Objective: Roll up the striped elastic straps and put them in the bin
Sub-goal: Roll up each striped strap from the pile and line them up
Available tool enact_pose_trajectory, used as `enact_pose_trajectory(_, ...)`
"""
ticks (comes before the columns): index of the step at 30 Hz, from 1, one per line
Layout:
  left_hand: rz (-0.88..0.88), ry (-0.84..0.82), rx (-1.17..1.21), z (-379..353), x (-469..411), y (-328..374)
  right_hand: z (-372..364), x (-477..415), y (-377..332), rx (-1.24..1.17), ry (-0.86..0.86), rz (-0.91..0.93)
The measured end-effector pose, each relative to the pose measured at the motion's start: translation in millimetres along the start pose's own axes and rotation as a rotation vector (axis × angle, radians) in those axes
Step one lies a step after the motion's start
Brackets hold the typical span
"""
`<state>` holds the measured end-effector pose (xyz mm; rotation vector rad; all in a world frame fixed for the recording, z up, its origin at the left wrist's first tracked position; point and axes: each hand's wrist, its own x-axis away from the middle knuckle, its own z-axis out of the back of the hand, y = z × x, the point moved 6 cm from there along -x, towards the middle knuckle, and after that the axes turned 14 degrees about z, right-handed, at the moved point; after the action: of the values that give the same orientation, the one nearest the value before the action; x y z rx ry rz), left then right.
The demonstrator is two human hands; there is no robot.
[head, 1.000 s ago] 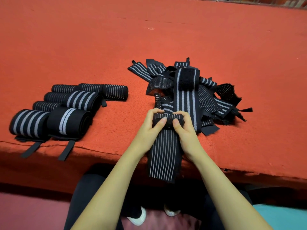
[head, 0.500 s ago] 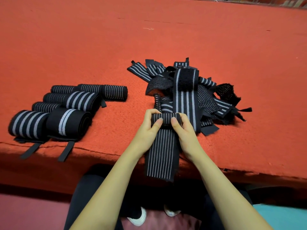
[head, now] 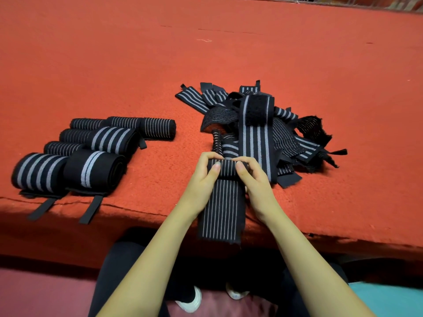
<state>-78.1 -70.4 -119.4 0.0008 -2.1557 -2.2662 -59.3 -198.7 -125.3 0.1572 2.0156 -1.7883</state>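
While the fingers of the left hand [head: 202,179] and right hand [head: 255,181] pinch its rolled end, lying left-to-right, the striped strap [head: 220,213] runs near-far, its tail overhanging the near edge of the surface [head: 137,65].

A heap of loose straps [head: 263,124] crowded the grip on the half-rolled strap [head: 225,168] from beyond and from its right, just beside the right hand [head: 255,179]. Left of the left hand [head: 201,179], bare red cloth [head: 174,161] lay open as far as the finished rolls [head: 91,152]. The table edge [head: 137,210] ran just nearer than the grip.
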Motion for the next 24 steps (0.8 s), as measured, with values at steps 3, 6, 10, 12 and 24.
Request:
enact_pose_trajectory(3,0.028,0.009,-0.003,0.6,-2.6,-2.2,1.2,0.1,1.0,0.003,0.021,0.005)
enact_pose_trajectory(6,0.095,0.011,-0.034,-1.6,-4.2,-3.0,2.0,1.2,-0.8,0.023,0.014,0.023)
enact_pose_trajectory(10,0.1,0.051,-0.095,0.2,-4.4,-4.9,1.7,1.5,-0.8,0.078,0.011,0.028)
enact_pose_trajectory(12,0.09,0.038,-0.103,0.0,-4.5,-5.2,1.1,0.9,-1.4,0.079,0.027,0.008)
enact_pose_trajectory(24,0.121,0.023,-0.019,-0.7,-2.5,0.3,1.0,0.7,0.4,0.198,-0.045,0.055)
